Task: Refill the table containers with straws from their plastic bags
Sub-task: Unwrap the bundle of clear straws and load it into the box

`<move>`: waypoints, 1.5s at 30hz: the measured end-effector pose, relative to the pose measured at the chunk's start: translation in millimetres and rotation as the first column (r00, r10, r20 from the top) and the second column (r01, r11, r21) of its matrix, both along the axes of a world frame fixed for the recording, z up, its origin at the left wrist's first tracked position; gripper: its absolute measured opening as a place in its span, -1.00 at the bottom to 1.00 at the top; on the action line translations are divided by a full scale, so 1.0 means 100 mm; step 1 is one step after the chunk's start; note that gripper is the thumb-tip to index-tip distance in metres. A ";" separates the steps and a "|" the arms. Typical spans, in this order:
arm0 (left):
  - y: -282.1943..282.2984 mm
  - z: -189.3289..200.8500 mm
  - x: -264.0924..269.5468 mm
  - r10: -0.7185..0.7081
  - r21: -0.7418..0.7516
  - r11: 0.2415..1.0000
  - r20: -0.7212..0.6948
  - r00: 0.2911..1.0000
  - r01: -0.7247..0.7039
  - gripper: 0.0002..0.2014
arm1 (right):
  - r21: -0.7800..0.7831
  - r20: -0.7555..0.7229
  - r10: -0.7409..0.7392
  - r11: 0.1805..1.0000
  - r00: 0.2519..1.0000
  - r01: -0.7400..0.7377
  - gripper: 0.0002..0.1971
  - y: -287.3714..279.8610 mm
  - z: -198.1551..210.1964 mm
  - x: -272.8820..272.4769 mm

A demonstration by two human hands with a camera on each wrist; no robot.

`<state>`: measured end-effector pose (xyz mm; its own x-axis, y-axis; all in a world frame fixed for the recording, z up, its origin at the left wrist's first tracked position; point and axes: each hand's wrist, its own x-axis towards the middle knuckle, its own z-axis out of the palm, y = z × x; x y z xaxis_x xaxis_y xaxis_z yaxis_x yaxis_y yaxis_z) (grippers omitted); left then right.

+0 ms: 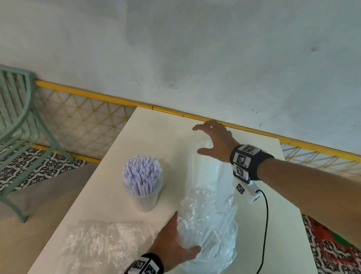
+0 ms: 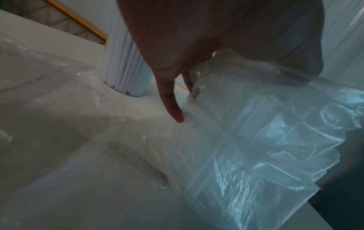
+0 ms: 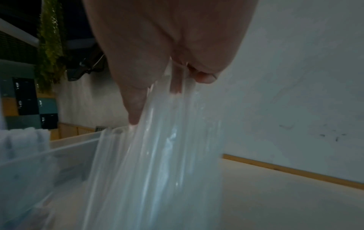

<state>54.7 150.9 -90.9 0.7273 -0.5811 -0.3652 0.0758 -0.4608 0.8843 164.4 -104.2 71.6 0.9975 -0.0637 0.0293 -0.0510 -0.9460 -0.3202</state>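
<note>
White tabletop (image 1: 153,135) carries the straw bag (image 1: 214,232) just beside the full container (image 1: 144,183). Left hand (image 1: 171,242) grips its bunched end; right hand (image 1: 216,138) spreads wide over the clear straws (image 3: 153,155). Pin the bag, gather the whole bundle, then pull.

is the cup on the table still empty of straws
No, the container is packed full of lavender straws standing upright.
</note>
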 end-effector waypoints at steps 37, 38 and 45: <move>-0.03 0.11 0.00 0.008 0.058 0.998 0.049 0.999 -0.011 -0.12 | 0.444 -0.110 -0.131 0.880 0.985 0.166 0.40 0.58 -0.20 -2.29; -0.03 0.14 0.00 0.007 0.060 0.998 0.055 0.998 -0.010 -0.17 | 0.468 -0.100 -0.163 0.863 0.982 0.191 0.42 0.66 -0.28 -2.29; -0.02 0.14 -0.02 0.016 0.081 0.996 0.071 0.997 -0.022 -0.20 | 0.598 0.052 -0.460 0.725 0.886 0.341 0.15 0.89 -0.63 -2.23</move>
